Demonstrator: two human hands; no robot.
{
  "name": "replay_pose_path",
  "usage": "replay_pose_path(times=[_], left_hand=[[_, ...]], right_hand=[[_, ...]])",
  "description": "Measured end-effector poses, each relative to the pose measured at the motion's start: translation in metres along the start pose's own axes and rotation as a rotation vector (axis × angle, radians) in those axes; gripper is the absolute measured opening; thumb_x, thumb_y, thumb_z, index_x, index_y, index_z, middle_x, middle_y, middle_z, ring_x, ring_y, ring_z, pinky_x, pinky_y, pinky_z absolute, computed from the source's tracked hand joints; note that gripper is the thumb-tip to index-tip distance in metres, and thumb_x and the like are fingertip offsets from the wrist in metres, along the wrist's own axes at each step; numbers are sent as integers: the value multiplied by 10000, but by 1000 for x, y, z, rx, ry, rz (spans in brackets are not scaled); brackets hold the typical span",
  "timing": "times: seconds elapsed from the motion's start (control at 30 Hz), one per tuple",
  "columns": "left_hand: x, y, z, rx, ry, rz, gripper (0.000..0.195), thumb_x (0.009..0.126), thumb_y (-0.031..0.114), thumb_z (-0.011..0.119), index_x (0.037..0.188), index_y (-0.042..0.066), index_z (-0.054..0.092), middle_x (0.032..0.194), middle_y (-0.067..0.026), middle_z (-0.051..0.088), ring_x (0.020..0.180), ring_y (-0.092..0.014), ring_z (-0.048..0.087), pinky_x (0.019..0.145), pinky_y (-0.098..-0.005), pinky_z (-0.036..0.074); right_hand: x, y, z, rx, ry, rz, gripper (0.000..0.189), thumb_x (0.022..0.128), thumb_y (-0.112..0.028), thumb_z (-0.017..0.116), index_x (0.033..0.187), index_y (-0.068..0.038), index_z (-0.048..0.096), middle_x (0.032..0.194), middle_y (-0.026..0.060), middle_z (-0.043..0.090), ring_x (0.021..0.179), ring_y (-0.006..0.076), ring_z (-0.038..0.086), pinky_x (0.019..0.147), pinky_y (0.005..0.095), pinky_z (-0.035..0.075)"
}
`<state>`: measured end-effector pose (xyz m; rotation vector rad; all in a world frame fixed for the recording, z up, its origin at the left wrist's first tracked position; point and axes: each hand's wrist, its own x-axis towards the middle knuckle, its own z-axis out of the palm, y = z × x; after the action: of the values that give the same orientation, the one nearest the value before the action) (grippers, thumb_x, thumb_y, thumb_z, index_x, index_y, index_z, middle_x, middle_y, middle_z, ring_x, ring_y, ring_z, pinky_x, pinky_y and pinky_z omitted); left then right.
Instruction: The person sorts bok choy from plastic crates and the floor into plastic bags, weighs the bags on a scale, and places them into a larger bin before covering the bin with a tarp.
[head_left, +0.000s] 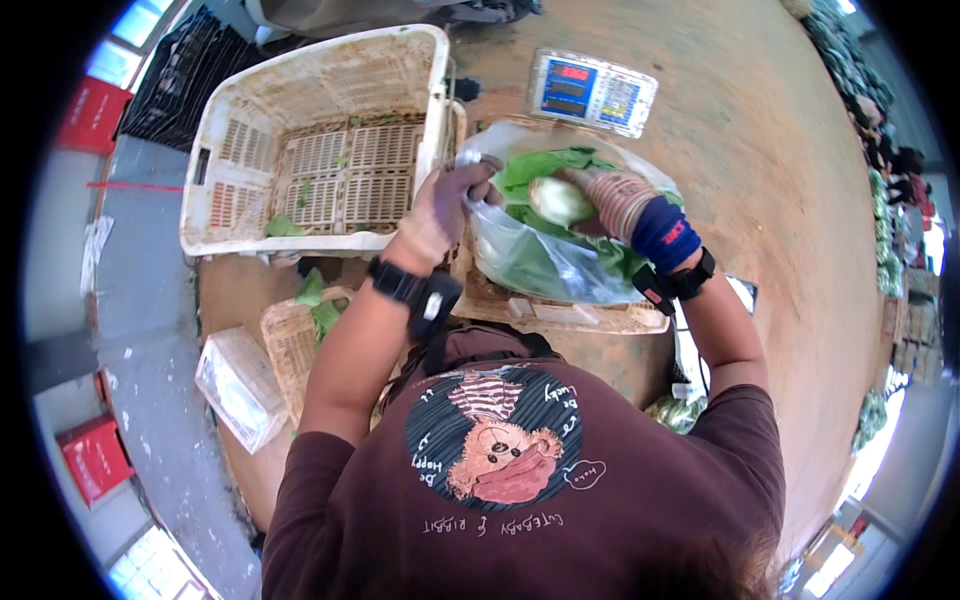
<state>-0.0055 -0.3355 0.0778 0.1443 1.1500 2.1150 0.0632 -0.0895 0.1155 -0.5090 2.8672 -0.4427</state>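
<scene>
A clear plastic bag (540, 262) holding green leafy vegetables (551, 161) rests on an upturned or low white plastic crate (630, 321) in front of me. My left hand (461, 191) pinches the bag's rim at its left side. My right hand (611, 199), in a striped knitted glove with a blue cuff, is inside the bag's mouth and grips a leafy vegetable (556, 201) by its pale base. Its leaves are partly hidden by the hand and the film. Just beyond the bag stands a digital scale display (592, 94) with lit red digits.
A large dirty white plastic crate (337, 244) with loose leaf scraps stands at the left. Nearer me are a smaller crate (289, 345) with leaves and a clear-wrapped box (244, 390). Bagged greens (675, 411) lie by my right side. People and piled vegetables (847, 56) are far right.
</scene>
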Motion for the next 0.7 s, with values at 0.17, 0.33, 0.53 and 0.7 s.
replay_pose_path(times=[0.17,0.33,0.53,0.7], left_hand=[[-55,25,56,451,-390,-160,561,858,191,565,1354,32,357,1066,-97,562,921,-142,542,798,-280,444],[-24,-40,38,718,-410,204,425,848,365,579,1077,9,542,840,-145,597,734,-197,545,696,-324,445],[-37,25,55,1229,-365,194,459,792,439,616,1011,39,564,888,-183,620,798,-318,609,722,-379,467],[-104,63,-39,1139,158,349,279,815,282,635,1020,95,604,891,-137,656,828,-294,638,754,-362,494]], right_hand=[[48,0,78,-9,-133,-385,444,722,-195,720,1114,-68,554,907,157,624,850,338,602,769,389,481],[55,-29,124,165,-191,-399,387,744,-156,691,1095,-56,563,919,141,627,841,309,603,760,381,483],[51,-27,128,455,-98,-215,321,769,-109,656,1072,-41,573,932,122,631,830,273,603,750,370,486],[34,1,87,744,1,152,295,818,-86,624,1099,-16,568,978,112,633,891,229,607,798,321,475]])
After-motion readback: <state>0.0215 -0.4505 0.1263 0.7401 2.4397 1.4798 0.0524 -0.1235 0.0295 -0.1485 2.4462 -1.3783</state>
